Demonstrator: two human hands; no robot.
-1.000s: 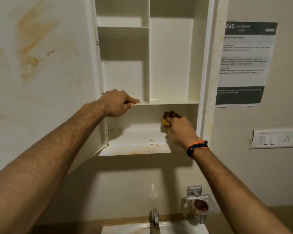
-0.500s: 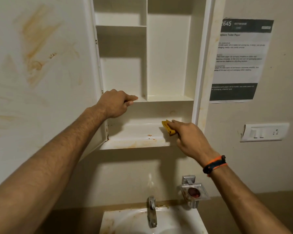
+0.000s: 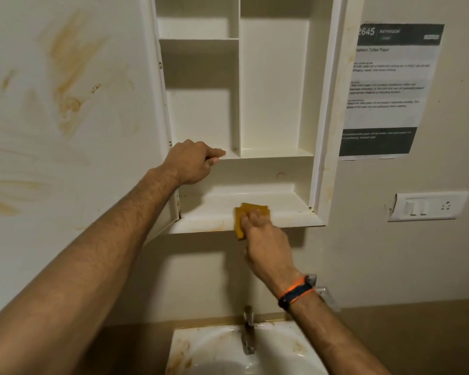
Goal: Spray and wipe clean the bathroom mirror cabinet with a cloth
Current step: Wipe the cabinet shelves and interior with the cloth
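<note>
The white mirror cabinet (image 3: 274, 85) stands open on the wall, its shelves bare. Its door (image 3: 65, 125) swings out to the left, and the inner face carries orange-brown smears. My left hand (image 3: 192, 163) grips the front edge of the middle shelf at its left end. My right hand (image 3: 263, 234) presses a folded yellow cloth (image 3: 241, 215) onto the front lip of the bottom shelf (image 3: 201, 223), where faint brown stains show. No spray bottle is in view.
Below the cabinet a stained white washbasin (image 3: 209, 350) with a metal tap (image 3: 248, 331) sits under my arms. A printed paper notice (image 3: 390, 90) hangs on the wall to the right, above a white switch plate (image 3: 428, 205).
My right hand has drawn the cloth from the back of the bottom shelf forward to its front lip, and leftward. The left hand has stayed on the middle shelf.
</note>
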